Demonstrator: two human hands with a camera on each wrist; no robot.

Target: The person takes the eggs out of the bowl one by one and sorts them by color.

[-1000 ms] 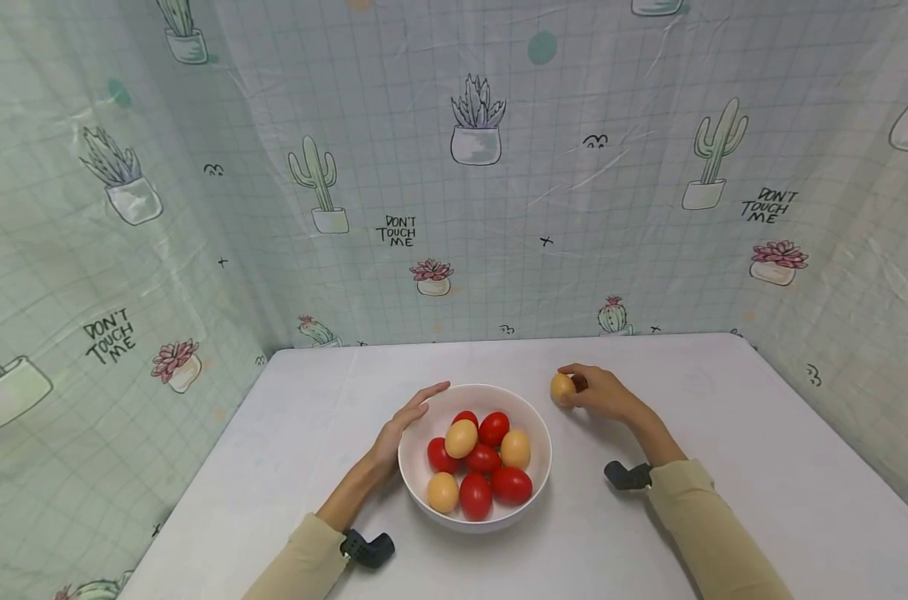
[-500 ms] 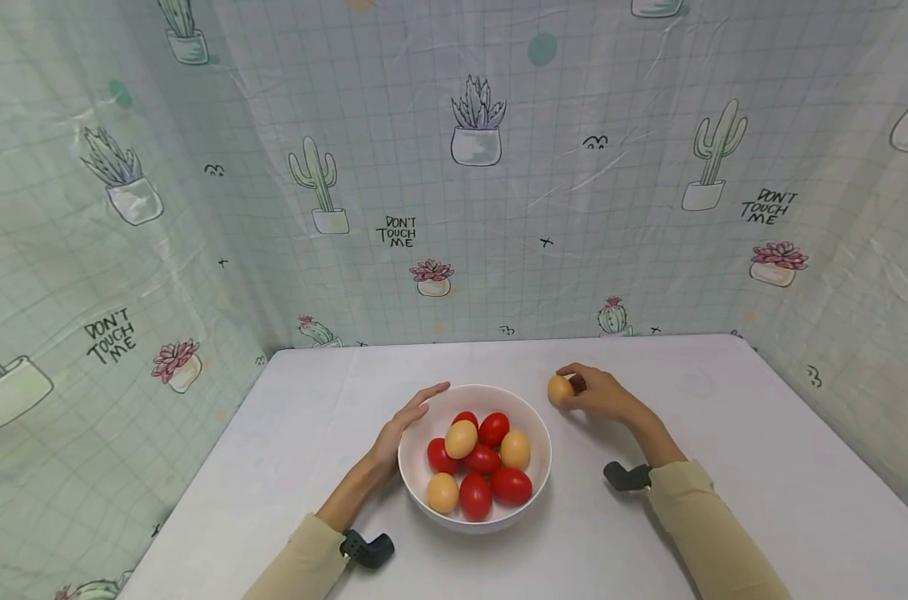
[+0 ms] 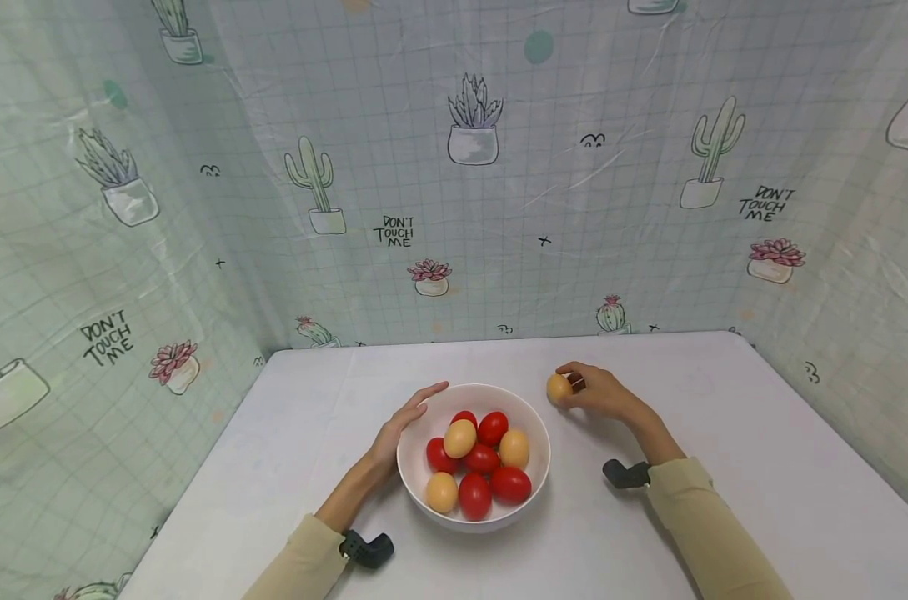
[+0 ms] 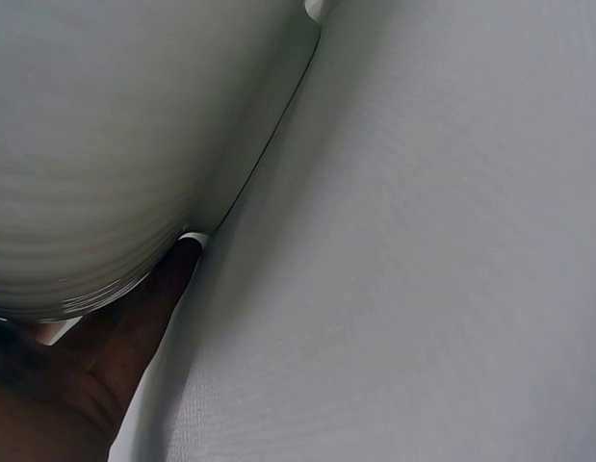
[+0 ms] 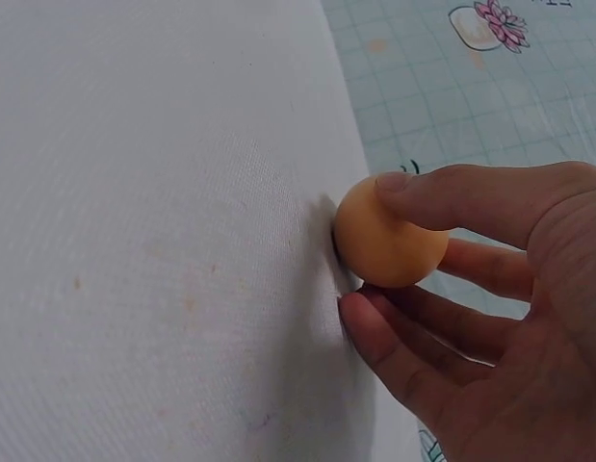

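My right hand (image 3: 599,392) pinches a light brown egg (image 3: 559,390) at the tabletop, right of and behind the bowl. In the right wrist view the thumb lies on top of the egg (image 5: 389,236), with the fingers beneath and beside it. My left hand (image 3: 399,433) rests along the left side of a white bowl (image 3: 539,433), its fingers fairly straight against the wall and rim. In the left wrist view a digit of the left hand (image 4: 115,375) touches the bowl's (image 4: 95,144) outer wall low down. Inside the bowl lie several red egg-shaped things (image 3: 474,497) and three light brown eggs (image 3: 442,492).
A white table (image 3: 634,550) carries the bowl. Behind and at both sides hangs a pale cloth (image 3: 544,200) printed with cacti and a grid. Each wrist wears a dark camera, such as the right wrist camera (image 3: 624,475).
The right hand's egg has shifted very slightly left, towards the bowl. The left hand and the bowl stay in place. The head view has drifted a little.
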